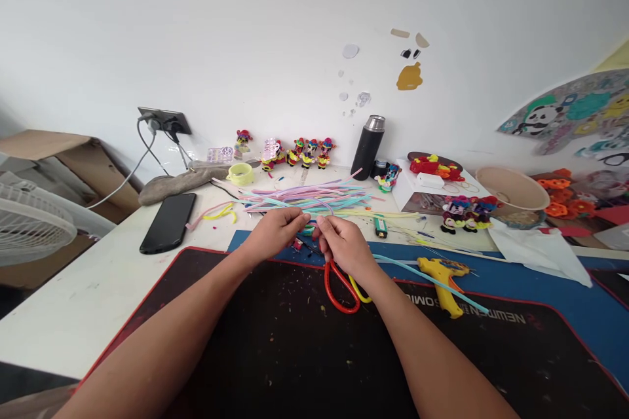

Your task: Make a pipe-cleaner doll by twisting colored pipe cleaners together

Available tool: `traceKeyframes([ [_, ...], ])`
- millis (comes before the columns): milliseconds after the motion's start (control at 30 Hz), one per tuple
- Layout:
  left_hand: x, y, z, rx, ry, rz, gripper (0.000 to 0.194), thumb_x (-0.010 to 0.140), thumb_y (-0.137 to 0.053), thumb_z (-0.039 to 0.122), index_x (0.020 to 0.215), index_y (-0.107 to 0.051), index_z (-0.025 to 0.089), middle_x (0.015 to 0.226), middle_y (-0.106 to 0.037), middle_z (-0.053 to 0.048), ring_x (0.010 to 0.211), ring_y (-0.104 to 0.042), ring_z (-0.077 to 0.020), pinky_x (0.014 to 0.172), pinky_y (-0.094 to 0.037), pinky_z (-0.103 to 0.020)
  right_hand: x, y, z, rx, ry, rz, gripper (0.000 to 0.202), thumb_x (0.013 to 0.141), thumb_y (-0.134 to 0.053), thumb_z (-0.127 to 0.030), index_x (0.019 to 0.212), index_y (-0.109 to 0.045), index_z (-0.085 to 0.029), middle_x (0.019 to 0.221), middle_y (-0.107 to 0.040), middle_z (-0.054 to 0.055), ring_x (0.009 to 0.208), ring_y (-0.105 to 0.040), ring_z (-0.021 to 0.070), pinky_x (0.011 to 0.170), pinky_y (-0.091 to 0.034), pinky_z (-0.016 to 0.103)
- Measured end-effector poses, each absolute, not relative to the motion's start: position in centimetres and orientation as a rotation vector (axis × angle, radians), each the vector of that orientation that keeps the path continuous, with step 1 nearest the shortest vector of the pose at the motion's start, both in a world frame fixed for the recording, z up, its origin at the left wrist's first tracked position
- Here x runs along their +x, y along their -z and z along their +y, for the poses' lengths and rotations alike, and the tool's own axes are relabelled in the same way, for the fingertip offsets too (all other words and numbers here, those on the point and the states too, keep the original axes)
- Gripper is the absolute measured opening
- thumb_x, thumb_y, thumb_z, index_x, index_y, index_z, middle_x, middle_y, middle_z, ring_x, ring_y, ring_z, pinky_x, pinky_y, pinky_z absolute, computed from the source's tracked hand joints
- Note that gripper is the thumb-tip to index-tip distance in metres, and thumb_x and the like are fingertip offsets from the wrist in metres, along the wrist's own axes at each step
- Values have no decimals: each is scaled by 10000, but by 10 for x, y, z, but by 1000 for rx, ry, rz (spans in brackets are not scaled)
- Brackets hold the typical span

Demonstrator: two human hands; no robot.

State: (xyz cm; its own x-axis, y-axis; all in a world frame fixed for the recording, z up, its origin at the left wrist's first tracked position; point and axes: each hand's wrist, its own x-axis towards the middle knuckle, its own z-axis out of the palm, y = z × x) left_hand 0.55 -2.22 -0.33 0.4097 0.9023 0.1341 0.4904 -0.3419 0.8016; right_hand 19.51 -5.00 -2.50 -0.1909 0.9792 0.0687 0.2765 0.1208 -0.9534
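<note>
Curving in glossy red, handles touch curled right fingers; left fingers pinch closed.

Left forearm enters from 7 o'clock and right forearm from 5 o'clock, both bare, converging toward the centre. Left hand and right hand face each other, thumbs uppermost, fingers curled, tips close together.

The black mat with red edging carries the lettering "NEWMEN" on its right side. Nearer the yellow glue gun, more lettering on the mat, partly hidden, seems to read "SOMIC".
</note>
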Motion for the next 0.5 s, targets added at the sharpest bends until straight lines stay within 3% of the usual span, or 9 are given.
traceKeyframes([
  [233,7,4,-23,2022,-805,1144,466,989,-448,500,628,-443,206,545,-467,41,549,-440,-131,574,-329,-269,195,30,-48,-1248,-1169,-1530,513,1021,-434,-606,679,-490,-227,391,-409,-77,346,-493,124,451,-390,239],
  [500,2,12,-16,2031,-881,1183,450,1004,-430,502,743,-618,188,598,-531,29,597,-494,-148,614,-372,-267,193,24,-47,-1175,-1243,-1397,522,973,-501,-638,663,-502,-218,399,-393,-79,320,-442,105,402,-347,229],
])
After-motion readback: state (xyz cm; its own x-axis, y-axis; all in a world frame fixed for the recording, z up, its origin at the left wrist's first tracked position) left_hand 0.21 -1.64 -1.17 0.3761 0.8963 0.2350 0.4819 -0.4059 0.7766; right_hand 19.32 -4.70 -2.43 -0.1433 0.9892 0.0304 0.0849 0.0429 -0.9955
